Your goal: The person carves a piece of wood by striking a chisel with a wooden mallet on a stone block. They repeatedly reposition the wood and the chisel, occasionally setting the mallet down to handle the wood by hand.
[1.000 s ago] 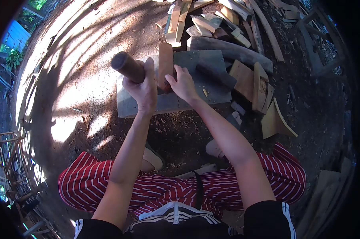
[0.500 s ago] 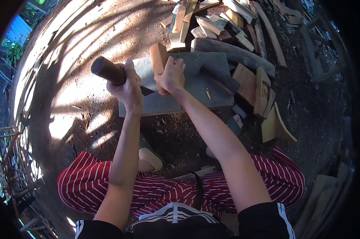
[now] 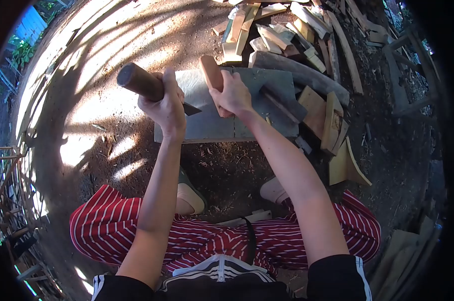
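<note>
My left hand (image 3: 164, 108) is closed around the thick, round, dark wooden handle of a knife (image 3: 139, 82). Its short dark blade points right, past my fingers, over the grey board; exactly what kind of blade it is stays partly hidden by the hand. In my right hand (image 3: 234, 95) is a reddish-brown wooden block (image 3: 212, 73), gripped from the right side and tilted, its lower end on or just above the grey board (image 3: 247, 128). The blade and block are apart. A dark wedge-shaped piece of wood (image 3: 283, 103) lies at the board's right.
Wood offcuts (image 3: 272, 37) lie heaped beyond the board, with a long curved timber (image 3: 297, 70) along its far side. Boxy wooden pieces (image 3: 332, 123) and a curved yellowish piece (image 3: 346, 163) are on the ground at right. My feet stand on the near side.
The block has turned slightly and moved right in my right hand. My left hand and the knife have shifted a little right. Wood chips on the board have mostly gone from view.
</note>
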The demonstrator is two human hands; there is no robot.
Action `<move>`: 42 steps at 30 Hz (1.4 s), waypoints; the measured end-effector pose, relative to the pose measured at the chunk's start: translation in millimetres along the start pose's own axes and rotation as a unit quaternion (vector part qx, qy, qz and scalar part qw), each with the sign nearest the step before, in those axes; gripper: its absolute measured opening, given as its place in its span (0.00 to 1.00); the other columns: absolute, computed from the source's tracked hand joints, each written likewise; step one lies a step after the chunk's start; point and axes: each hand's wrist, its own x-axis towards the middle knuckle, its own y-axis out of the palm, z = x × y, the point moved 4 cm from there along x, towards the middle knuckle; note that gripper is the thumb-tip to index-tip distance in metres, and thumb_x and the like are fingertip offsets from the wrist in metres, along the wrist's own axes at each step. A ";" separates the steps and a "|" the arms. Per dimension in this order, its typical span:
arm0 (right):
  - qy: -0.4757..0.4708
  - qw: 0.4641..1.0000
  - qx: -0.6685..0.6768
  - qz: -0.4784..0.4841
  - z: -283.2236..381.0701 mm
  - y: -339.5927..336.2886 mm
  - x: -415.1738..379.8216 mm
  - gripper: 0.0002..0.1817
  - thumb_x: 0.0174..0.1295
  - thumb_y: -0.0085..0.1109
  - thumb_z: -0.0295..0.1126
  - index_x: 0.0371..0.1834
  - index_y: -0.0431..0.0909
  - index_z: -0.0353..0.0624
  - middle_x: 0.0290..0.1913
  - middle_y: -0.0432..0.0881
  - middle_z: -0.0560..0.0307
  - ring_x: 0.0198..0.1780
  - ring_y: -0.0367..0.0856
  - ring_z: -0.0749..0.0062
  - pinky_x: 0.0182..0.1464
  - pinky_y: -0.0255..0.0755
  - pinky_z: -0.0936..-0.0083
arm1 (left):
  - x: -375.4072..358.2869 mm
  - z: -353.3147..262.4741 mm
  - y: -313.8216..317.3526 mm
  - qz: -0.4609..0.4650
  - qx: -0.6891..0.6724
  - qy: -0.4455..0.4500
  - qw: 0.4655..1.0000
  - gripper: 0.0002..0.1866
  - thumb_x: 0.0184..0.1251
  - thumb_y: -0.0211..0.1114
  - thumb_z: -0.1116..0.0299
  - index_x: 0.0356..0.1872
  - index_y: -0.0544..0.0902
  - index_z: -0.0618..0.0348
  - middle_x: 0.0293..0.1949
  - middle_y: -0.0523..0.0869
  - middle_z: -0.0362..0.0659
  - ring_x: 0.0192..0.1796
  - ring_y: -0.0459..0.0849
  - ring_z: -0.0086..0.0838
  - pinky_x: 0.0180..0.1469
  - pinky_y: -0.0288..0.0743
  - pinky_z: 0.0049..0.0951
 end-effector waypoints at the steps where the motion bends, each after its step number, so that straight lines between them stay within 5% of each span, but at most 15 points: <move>1: -0.004 1.000 -0.001 -0.002 -8.7 -0.3 7.8 0.37 0.56 0.66 0.48 0.67 0.66 0.44 0.53 0.75 0.46 0.51 0.80 0.51 0.48 0.79 0.57 | 0.3 0.3 0.2 -0.001 -0.002 0.003 1.000 0.08 0.66 0.64 0.75 0.29 0.73 0.59 0.14 0.69 0.34 0.14 0.64 0.16 0.16 0.56 0.20; 3: 0.043 0.974 0.219 0.029 -25.7 1.8 19.2 0.31 0.57 0.63 0.41 0.62 0.72 0.38 0.52 0.80 0.39 0.53 0.82 0.46 0.58 0.75 0.59 | -0.7 -0.1 1.8 0.015 0.015 0.016 1.000 0.07 0.66 0.64 0.76 0.30 0.73 0.59 0.14 0.69 0.35 0.13 0.64 0.16 0.16 0.56 0.21; 4: 0.087 0.919 0.378 0.075 -30.6 6.1 17.8 0.29 0.57 0.63 0.40 0.61 0.74 0.38 0.52 0.81 0.36 0.58 0.79 0.45 0.61 0.73 0.60 | -0.8 -1.6 3.7 0.017 0.014 0.018 1.000 0.07 0.66 0.64 0.76 0.30 0.73 0.59 0.14 0.69 0.35 0.13 0.64 0.16 0.16 0.56 0.21; 8: 0.056 0.983 0.173 0.007 -40.3 11.0 10.8 0.29 0.58 0.63 0.40 0.61 0.73 0.38 0.53 0.80 0.38 0.57 0.79 0.45 0.60 0.72 0.59 | -3.0 -2.9 5.2 0.023 0.015 0.016 1.000 0.07 0.66 0.64 0.75 0.31 0.73 0.59 0.14 0.69 0.35 0.13 0.65 0.17 0.16 0.57 0.21; 10: -0.046 0.981 0.048 -0.183 -37.1 0.6 0.5 0.26 0.60 0.64 0.42 0.59 0.76 0.41 0.49 0.80 0.43 0.48 0.82 0.51 0.52 0.76 0.62 | -4.6 -1.7 9.3 0.028 0.014 0.020 0.999 0.07 0.66 0.64 0.75 0.31 0.73 0.59 0.14 0.69 0.35 0.13 0.65 0.17 0.16 0.57 0.21; 13: 0.002 0.991 0.120 -0.056 -48.8 4.2 2.0 0.27 0.60 0.65 0.44 0.60 0.75 0.41 0.52 0.77 0.42 0.52 0.81 0.50 0.55 0.75 0.62 | -9.9 -0.1 13.6 0.041 -0.009 0.002 0.999 0.08 0.67 0.64 0.75 0.31 0.73 0.60 0.14 0.69 0.35 0.13 0.65 0.17 0.16 0.57 0.21; 26: 0.075 0.985 0.145 0.052 -38.3 12.6 0.8 0.35 0.51 0.70 0.50 0.53 0.74 0.32 0.54 0.76 0.40 0.58 0.76 0.46 0.60 0.72 0.58 | -19.8 5.5 23.5 0.055 0.006 -0.005 0.998 0.08 0.66 0.65 0.74 0.30 0.74 0.60 0.13 0.70 0.36 0.12 0.66 0.18 0.16 0.59 0.21; 28: 0.115 0.989 0.093 -0.017 -25.4 11.6 -6.3 0.36 0.49 0.73 0.47 0.57 0.69 0.38 0.57 0.72 0.43 0.60 0.74 0.48 0.60 0.73 0.57 | -13.2 3.1 19.9 0.048 0.010 0.006 0.999 0.08 0.66 0.64 0.74 0.29 0.74 0.60 0.13 0.70 0.36 0.13 0.66 0.18 0.16 0.59 0.21; 31: 0.119 0.985 0.122 0.015 -5.8 9.2 -9.2 0.40 0.47 0.73 0.44 0.61 0.62 0.44 0.58 0.70 0.40 0.57 0.76 0.43 0.60 0.72 0.58 | -6.3 -3.0 13.8 0.036 0.021 0.028 0.999 0.09 0.66 0.64 0.75 0.27 0.74 0.59 0.13 0.70 0.36 0.12 0.66 0.17 0.15 0.57 0.21; 32: 0.085 0.990 0.106 0.025 -0.7 13.5 -9.8 0.40 0.47 0.73 0.40 0.62 0.60 0.50 0.58 0.69 0.43 0.56 0.75 0.44 0.56 0.76 0.55 | -4.2 -4.1 11.3 0.029 0.018 0.022 0.999 0.09 0.66 0.64 0.75 0.26 0.73 0.59 0.13 0.69 0.35 0.12 0.66 0.17 0.15 0.57 0.20; 36: -0.045 0.997 -0.029 -0.062 21.0 20.3 -18.6 0.41 0.47 0.74 0.35 0.64 0.60 0.50 0.54 0.69 0.49 0.53 0.75 0.49 0.43 0.83 0.56 | 0.5 -7.2 6.5 0.020 0.013 0.019 1.000 0.09 0.66 0.64 0.74 0.27 0.73 0.58 0.13 0.68 0.35 0.12 0.65 0.17 0.15 0.56 0.20; 42: -0.063 0.995 0.078 -0.023 5.1 5.4 -14.9 0.37 0.54 0.69 0.37 0.67 0.63 0.48 0.55 0.69 0.47 0.57 0.75 0.51 0.50 0.78 0.57 | -9.2 5.1 5.5 0.040 -0.008 0.003 0.999 0.07 0.66 0.64 0.75 0.31 0.73 0.60 0.13 0.69 0.35 0.12 0.65 0.18 0.15 0.58 0.21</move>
